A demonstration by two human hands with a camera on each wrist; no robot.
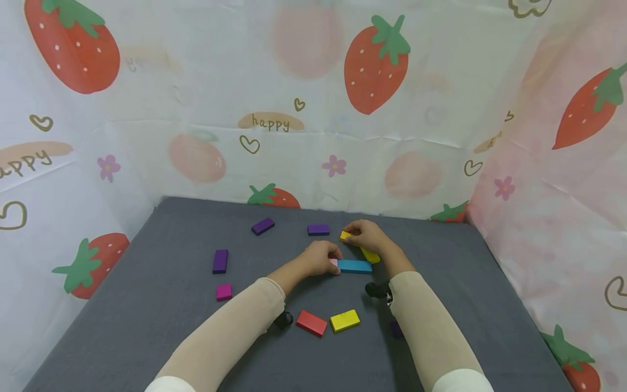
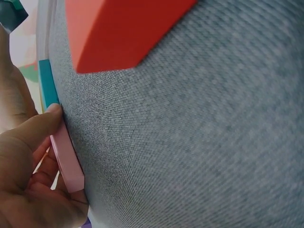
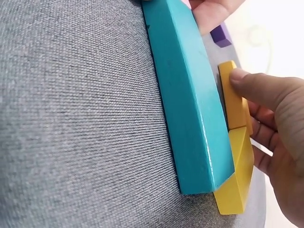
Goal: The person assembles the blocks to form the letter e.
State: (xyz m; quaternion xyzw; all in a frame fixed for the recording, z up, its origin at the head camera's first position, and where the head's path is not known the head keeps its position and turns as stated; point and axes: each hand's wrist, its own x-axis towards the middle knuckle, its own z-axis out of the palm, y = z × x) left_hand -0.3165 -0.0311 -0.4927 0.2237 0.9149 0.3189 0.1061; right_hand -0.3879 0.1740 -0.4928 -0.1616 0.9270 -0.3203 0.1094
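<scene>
My left hand pinches a pink block, with the thumb at the end that meets a long blue block. In the head view most of the pink block is hidden behind the fingers. Beyond the blue block, my right hand pinches an orange-yellow block between thumb and fingers. One end of that block meets the end of a yellow block, which lies at a slant by the blue block's right end.
Purple blocks lie at the back and left of the grey table. A magenta block is at the left. A red block and a yellow one lie in front. Another dark block sits partly under the right sleeve.
</scene>
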